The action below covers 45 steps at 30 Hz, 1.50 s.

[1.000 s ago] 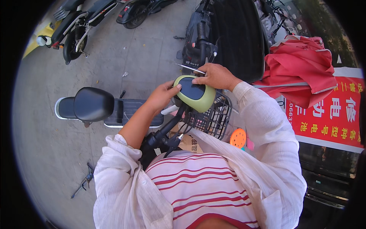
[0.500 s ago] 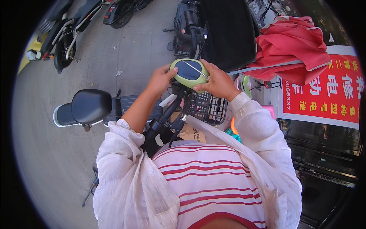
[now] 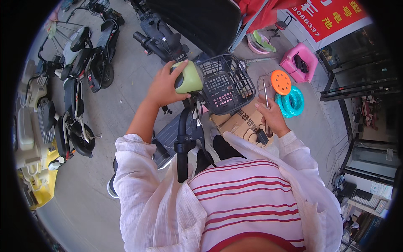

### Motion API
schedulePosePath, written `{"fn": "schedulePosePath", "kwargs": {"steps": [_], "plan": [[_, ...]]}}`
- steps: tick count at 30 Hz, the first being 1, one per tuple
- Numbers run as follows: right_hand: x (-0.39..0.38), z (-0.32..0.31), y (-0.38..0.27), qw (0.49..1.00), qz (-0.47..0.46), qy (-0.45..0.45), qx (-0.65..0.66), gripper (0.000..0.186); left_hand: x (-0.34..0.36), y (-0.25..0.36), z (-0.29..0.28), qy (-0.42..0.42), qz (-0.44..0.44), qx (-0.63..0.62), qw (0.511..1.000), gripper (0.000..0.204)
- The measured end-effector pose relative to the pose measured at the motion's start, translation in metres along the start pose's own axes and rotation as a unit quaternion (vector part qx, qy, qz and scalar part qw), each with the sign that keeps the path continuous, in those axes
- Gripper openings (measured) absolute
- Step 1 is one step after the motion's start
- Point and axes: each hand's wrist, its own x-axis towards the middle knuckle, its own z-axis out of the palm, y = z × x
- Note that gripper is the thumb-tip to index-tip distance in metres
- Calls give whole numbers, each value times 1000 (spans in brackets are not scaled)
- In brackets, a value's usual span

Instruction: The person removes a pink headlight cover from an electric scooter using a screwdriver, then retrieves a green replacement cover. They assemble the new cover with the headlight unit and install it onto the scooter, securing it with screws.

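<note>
Steadying the green housing [image 3: 191, 79] now falls to the left hand [image 3: 166, 86] alone: its grip is closed round the left end, fingers over the top and thumb along the lower edge. Half a second ago both hands were on it. The housing sits at the top of the handlebar [image 3: 182, 145], just beside the black basket [image 3: 218, 84]; whether it is fastened there cannot be told. The right hand [image 3: 273, 117] has come away to the right and its grip is clasped round a metal-shafted tool [image 3: 266, 93], probably a screwdriver, whose shaft lay across the housing before and now points up, well apart from it. So nothing seems to be working on the housing just now. Beneath the right hand lies cardboard [image 3: 233, 126]; beyond are an orange disc [image 3: 281, 82], a turquoise ring [image 3: 297, 101] and a pink container [image 3: 289, 69]. The view has turned, putting the red banner [image 3: 323, 19] in the upper right corner.
</note>
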Motion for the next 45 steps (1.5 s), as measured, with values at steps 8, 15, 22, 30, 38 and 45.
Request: {"fn": "schedulePosePath", "kwargs": {"steps": [8, 15, 22, 30, 38, 45], "plan": [[-83, -26, 111, 973, 129, 86, 170, 52, 8, 9, 23, 56, -60, 29, 996, 102], [-112, -47, 146, 963, 96, 89, 237, 47, 8, -54, 28, 61, -129, -84, 986, 80], [-166, -91, 179, 973, 121, 103, 169, 41, -29, -59, 21, 133, -408, -483, 763, 45], [-147, -53, 27, 991, -122, -5, 62, 40, -54, -65, 56, 208, -428, -635, 608, 47], [-130, 62, -85, 957, -198, -47, -206, 39, -52, -40, 55, 174, -358, -681, 615, 65], [-131, 93, -96, 940, -159, -14, -301, 34, -23, -27, 86, 324, -385, -528, 684, 54]]}}
